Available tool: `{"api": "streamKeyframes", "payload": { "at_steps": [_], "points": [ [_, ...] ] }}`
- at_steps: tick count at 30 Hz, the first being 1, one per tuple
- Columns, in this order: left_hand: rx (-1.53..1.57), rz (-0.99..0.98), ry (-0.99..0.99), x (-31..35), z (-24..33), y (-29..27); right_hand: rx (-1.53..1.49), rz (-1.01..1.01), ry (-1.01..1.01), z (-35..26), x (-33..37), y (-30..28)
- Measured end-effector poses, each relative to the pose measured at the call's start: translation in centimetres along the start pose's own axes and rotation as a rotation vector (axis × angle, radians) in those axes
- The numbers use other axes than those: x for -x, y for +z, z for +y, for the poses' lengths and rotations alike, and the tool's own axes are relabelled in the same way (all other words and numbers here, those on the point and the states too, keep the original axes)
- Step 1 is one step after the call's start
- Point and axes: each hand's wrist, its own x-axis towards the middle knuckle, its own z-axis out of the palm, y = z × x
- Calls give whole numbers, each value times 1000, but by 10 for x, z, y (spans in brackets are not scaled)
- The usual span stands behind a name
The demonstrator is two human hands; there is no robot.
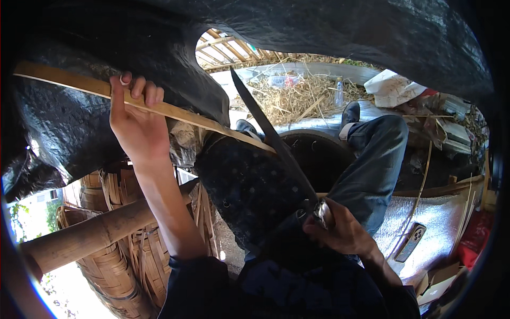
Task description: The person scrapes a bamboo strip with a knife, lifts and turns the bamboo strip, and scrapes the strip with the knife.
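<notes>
My left hand (142, 119), raised at the left, has its fingers curled over a long flat bamboo strip (191, 118). The strip runs from the upper left down to the middle, where its thin end meets a long dark knife (265, 126). My right hand (342, 229), low at the right of centre, is closed round the knife's handle. The blade slants up and away to the left, its tip above the strip. Below the strip, a dark speckled cloth (239, 186) covers my left leg. I cannot tell whether the blade has cut into the strip.
Black sheeting (340, 32) hangs overhead and at the left. A thick bamboo pole (95, 234) and woven bamboo baskets (114, 279) stand lower left. Shavings (297, 98) and a clear bottle (339, 91) lie beyond my feet. A phone (410, 242) rests on silvery sheeting at the right.
</notes>
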Motion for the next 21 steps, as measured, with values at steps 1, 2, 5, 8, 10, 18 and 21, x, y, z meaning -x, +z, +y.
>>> {"api": "streamKeyframes", "payload": {
  "at_steps": [1, 2, 5, 8, 10, 18, 21],
  "points": [
    [-10, 82, 15, 1, -2, 6, -4, -7, 4, -9, -2, -1],
    [-13, 84, 9, 1, -3, 4, -248, -60, 235, -20, -6, -2],
    [-83, 68, 12, 7, -6, 1, 73, 100, -101, 0, -8, 16],
    [-264, 255, 145, 15, -11, 11, 695, 282, -684, 4, -8, 21],
    [-319, 340, 236, 21, -11, 16, 748, 252, -699, -3, -8, 20],
    [-436, 393, 324, 37, -15, 28, 164, -57, -71, -31, -12, 11],
    [-425, 395, 323, 38, -19, 38, 226, -66, 34, -19, -18, 4]
  ]
}}
